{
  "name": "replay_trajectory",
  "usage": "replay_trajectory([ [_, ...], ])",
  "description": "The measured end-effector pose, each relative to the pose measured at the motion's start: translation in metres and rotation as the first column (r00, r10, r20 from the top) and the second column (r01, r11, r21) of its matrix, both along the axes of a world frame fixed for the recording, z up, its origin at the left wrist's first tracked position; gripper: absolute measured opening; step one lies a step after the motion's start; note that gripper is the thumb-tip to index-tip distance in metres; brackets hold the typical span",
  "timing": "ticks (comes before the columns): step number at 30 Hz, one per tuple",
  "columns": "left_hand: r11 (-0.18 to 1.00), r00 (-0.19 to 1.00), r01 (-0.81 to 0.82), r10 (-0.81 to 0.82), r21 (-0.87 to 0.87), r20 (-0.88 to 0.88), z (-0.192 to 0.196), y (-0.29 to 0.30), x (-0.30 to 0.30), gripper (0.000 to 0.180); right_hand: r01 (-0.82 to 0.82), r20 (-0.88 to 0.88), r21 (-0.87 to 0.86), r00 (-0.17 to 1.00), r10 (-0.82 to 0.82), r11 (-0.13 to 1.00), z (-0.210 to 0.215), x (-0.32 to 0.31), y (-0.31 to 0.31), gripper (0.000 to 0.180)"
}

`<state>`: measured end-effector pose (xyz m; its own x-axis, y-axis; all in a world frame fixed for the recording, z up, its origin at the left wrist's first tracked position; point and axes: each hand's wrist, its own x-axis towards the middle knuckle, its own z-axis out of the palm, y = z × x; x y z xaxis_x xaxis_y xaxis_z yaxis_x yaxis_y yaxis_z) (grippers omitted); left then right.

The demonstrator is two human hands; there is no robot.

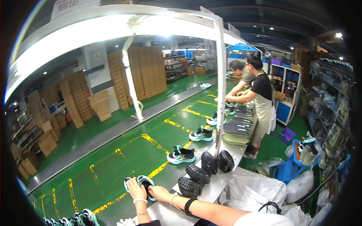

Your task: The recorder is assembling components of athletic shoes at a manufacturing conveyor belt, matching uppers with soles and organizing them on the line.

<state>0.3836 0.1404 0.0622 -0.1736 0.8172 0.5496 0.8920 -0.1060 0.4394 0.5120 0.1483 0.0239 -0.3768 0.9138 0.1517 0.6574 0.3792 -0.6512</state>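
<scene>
Counting off my feed: two bare hands, one left hand (pixel 136 189) and one right hand (pixel 161 194), with two sneakers (pixel 146 182) by them. I get four black perforated clogs (pixel 197 174) on the metal edge. Farther up the green desk (pixel 124 164), at least four light-blue-and-black sneakers (pixel 183 155); far ones overlap. Lower-left sneaker row (pixel 90 217): several, can't split exactly. Two co-workers (pixel 263 90), one purple bin (pixel 287 135) on the floor. Stacked insoles (pixel 236 136): too many to count.
</scene>
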Motion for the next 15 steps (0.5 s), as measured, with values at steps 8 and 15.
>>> replay_trajectory([
  [8,0.854,0.972,0.232,-0.189,-0.466,0.139,-0.037,0.045,-0.033,0.099,-0.216,-0.082,-0.031,0.974,0.213,0.976,-0.022,0.004,-0.006,0.033],
  [15,0.9,0.991,0.051,-0.101,-0.433,-0.092,-0.05,0.029,-0.026,0.098,-0.233,-0.116,-0.086,0.968,0.223,0.969,-0.027,0.003,-0.011,0.035],
])
